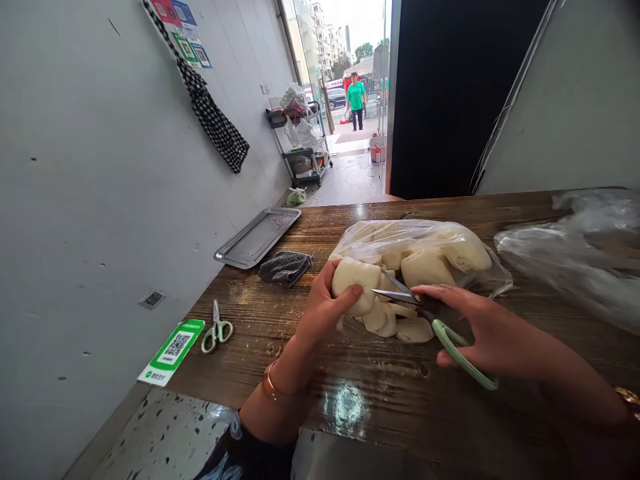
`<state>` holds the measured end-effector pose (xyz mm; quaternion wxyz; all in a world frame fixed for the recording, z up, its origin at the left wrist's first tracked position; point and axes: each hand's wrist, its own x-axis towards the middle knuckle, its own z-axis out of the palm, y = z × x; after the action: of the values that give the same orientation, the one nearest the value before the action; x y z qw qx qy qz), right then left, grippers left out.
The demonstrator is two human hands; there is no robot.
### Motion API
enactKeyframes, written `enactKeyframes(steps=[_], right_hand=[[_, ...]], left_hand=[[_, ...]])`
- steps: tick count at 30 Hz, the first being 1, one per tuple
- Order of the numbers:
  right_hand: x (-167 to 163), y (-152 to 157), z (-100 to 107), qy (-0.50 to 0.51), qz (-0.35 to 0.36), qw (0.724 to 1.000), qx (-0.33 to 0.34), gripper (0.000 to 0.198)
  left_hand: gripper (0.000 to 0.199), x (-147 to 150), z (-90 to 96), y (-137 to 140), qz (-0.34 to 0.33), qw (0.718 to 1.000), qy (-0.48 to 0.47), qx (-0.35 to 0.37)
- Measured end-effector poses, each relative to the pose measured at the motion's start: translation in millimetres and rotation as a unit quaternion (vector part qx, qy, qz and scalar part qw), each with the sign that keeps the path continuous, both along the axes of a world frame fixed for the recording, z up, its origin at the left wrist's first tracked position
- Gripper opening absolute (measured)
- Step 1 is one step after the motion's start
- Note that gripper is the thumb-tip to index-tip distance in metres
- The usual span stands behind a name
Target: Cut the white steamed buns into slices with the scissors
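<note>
My left hand [323, 303] is closed around a pale steamed bun [356, 277], its thumb pressed on the front. In my right hand [487, 333] are green-handled scissors [463, 360], blades spread apart and tips at the bun's right side. Just below the blades lie several cut bun slices [414, 329]. Behind both hands a clear plastic bag [373, 230] holds several whole buns [426, 267]. Its mouth opens toward me, beside the slices.
On the wooden table [240, 373] lie a second pair of scissors [217, 330], a QR-code card [173, 352], a dark cloth [285, 267] and a metal tray [257, 237]. Another plastic bag [575, 247] is at the right. Beyond stand a cart [300, 150] and a person [356, 100] outside.
</note>
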<state>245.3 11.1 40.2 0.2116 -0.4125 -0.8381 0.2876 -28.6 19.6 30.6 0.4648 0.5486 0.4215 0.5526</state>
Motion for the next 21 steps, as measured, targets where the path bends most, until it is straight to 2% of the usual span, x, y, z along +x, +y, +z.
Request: enactKeyframes(steps=[10, 18, 21], right_hand=[[2.9, -2.4, -4.9, 0.026, -0.001, 1.000, 0.002, 0.091], [3.8, -3.2, -4.6, 0.014, 0.023, 1.000, -0.005, 0.092], [5.3, -3.2, -4.8, 0.012, 0.030, 0.999, -0.004, 0.091]], left_hand=[[0.065, 5.6, 2.1, -4.2, -0.007, 1.000, -0.013, 0.003], [0.070, 11.2, 8.2, -9.1, -0.025, 0.999, 0.033, 0.009], [0.077, 12.1, 6.9, -8.9, -0.028, 0.999, 0.023, 0.006]])
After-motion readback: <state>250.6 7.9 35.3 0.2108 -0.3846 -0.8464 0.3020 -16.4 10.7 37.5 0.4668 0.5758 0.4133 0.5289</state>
